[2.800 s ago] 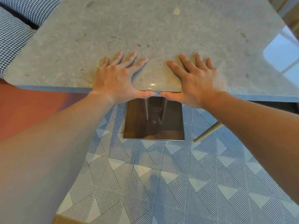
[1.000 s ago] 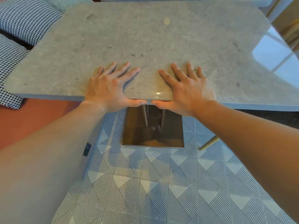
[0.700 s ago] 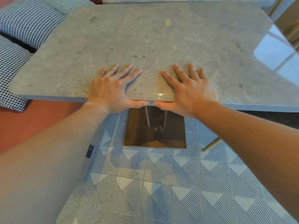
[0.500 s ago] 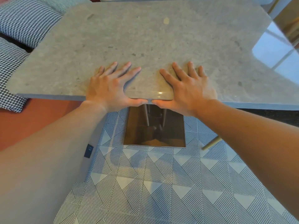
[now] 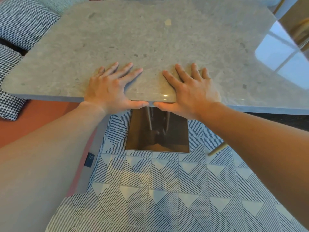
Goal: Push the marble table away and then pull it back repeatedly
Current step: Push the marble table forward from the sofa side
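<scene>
Marble bench (image 5: 167, 39) dead ahead, near edge just above a dark metal base (image 5: 157, 133) on the patterned floor (image 5: 150, 190). Left hand (image 5: 107, 87) and right hand (image 5: 194, 91) flat on the bench top at the near edge, side by side, close but apart. Fingers (image 5: 127, 71) spread and pointing away across the stone; thumbs hooked down over the rim, tips almost meeting above the base. No closed grip on either side: open palms pressing down, thumbs alone wrapping the edge. Likely reason for the pose: palms for friction when shoving the bench away, thumbs over the lip for purchase when hauling it back, so no re-placing between strokes. Both placed centrally over the base, probably to keep the bench from twisting. Houndstooth cushions (image 5: 25, 22) left of the bench, near its far left corner. Push or pull at this instant: cannot tell.
</scene>
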`<state>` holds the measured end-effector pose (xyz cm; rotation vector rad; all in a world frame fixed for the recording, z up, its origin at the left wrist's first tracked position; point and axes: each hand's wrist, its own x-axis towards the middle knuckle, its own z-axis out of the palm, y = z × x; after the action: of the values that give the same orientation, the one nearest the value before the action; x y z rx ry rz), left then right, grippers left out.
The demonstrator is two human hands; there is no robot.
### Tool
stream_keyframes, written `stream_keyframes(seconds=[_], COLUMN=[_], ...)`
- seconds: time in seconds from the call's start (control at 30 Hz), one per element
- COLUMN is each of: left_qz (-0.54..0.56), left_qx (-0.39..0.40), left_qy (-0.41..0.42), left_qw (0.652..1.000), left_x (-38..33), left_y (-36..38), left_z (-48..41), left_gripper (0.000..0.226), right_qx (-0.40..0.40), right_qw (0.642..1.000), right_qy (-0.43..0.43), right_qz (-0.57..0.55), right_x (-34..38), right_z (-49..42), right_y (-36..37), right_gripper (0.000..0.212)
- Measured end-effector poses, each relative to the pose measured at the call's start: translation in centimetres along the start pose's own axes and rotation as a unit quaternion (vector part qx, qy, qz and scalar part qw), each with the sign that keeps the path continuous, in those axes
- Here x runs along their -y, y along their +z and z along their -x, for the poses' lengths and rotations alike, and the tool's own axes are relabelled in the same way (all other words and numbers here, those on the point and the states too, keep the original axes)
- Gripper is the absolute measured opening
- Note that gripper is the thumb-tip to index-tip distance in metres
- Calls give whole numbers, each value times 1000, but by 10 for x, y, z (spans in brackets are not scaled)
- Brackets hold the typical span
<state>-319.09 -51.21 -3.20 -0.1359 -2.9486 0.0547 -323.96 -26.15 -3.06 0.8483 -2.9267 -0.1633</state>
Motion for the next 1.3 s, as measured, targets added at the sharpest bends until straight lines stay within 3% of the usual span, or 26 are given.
stream_keyframes(seconds=[0.2, 0.43, 0.57, 0.77, 0.93, 1.1, 1.3], left_qz=[2, 7, 20, 39, 34, 58, 51], left_qx=[-1, -6, -13, 34, 58, 64, 59], left_qy=[4, -6, -6, -26, 12, 125, 103], left_qw=[1000, 1000, 1000, 998, 998, 988, 992], left_x=[8, 6, 5, 0, -63, -148, -157], left_y=[0, -3, -1, -11, -3, -5, -6], left_z=[-3, -2, 0, -2, -10, -55, -57], left_gripper=[121, 136, 128, 125, 129, 113, 117], right_qx=[-4, -3, -5, -4, -14, 12, -30], right_qw=[1000, 1000, 1000, 1000, 1000, 1000, 1000], right_qy=[4, 7, 6, 2, 12, 22, 2], right_qz=[-1, 3, 2, -13, -9, 9, 5], right_x=[6, 7, 6, 3, -70, -117, -122], right_z=[-7, -6, -5, 0, 48, 62, 58], right_y=[0, 1, 2, -2, -2, 2, 14], right_gripper=[119, 120, 120, 115, 103, 114, 106])
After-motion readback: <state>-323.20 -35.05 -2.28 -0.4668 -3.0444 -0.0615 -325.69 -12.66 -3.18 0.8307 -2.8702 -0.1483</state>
